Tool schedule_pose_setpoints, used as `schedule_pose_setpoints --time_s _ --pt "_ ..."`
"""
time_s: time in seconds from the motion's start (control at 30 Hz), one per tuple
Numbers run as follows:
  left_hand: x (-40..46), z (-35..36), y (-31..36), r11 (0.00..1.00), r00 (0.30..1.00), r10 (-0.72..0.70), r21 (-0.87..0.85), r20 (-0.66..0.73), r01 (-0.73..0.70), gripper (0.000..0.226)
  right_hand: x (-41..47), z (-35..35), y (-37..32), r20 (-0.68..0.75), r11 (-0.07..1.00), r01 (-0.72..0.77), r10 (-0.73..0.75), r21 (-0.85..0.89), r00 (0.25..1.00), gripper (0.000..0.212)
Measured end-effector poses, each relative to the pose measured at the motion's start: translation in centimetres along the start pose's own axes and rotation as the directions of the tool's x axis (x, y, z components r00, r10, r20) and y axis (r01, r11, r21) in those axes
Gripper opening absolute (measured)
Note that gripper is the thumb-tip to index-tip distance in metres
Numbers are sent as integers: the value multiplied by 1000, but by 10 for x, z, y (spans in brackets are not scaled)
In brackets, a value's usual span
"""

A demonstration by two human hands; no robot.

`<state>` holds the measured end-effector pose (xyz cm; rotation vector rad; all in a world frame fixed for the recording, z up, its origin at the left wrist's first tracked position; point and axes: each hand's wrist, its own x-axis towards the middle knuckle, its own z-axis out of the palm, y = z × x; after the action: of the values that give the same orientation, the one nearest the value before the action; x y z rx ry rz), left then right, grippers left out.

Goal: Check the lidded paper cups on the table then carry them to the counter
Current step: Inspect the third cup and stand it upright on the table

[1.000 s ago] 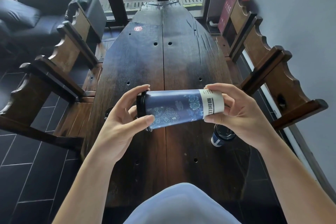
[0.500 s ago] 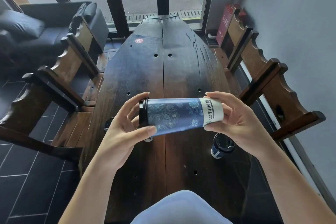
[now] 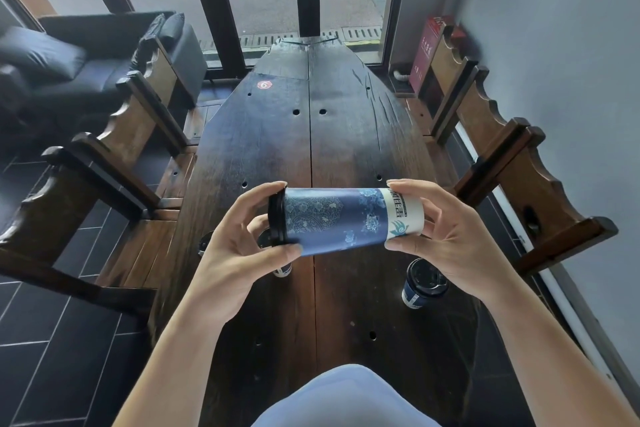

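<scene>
I hold a tall blue patterned paper cup (image 3: 341,220) sideways above the table, its black lid to the left and its white base band to the right. My left hand (image 3: 239,250) grips the lid end. My right hand (image 3: 446,239) grips the base end. A second lidded blue cup (image 3: 424,282) stands upright on the dark wooden table (image 3: 346,135) below my right hand. Another cup (image 3: 282,269) stands under my left hand, mostly hidden. A dark lid (image 3: 205,246) shows near the table's left edge.
Wooden benches with carved backs flank the table, one on the left (image 3: 114,149) and one on the right (image 3: 512,163). A black sofa (image 3: 69,55) sits at the far left. A grey wall (image 3: 554,45) runs close along the right. Glass windows close off the far end.
The cup has turned in my hands, so the logo on its white band now faces up. The view has tilted slightly downward.
</scene>
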<state>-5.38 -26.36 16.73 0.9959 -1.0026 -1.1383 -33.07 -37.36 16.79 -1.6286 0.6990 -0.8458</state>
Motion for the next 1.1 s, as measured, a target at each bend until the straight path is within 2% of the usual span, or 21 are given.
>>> schedule_pose_setpoints --time_s 0.17,0.27,0.43,0.57,0.77,0.97,1.1 --pt "-2 -1 3 999 997 37 -15 67 -36 73 -2 -1 -1 9 1000 -20 20 8 1000 66" --pt "-3 -1 1 999 998 39 -12 50 -38 66 -2 1 0 9 999 -34 34 17 999 67" --pt "-2 -5 -4 999 999 -38 -15 -7 38 65 -3 0 2 26 997 -69 68 32 997 79" --pt "0 -6 -5 996 996 -88 -18 -11 87 65 -3 0 3 10 996 -72 72 43 997 74" --pt "-2 -9 -1 999 998 -43 -24 40 44 70 -4 0 3 9 995 -72 72 62 997 71" --pt "-1 -10 -6 997 997 -78 -12 -11 78 65 -5 1 4 1 997 -64 64 35 998 74" --pt "-1 -8 -6 995 995 -98 -14 -26 98 65 -4 1 0 -4 997 -60 60 42 998 68"
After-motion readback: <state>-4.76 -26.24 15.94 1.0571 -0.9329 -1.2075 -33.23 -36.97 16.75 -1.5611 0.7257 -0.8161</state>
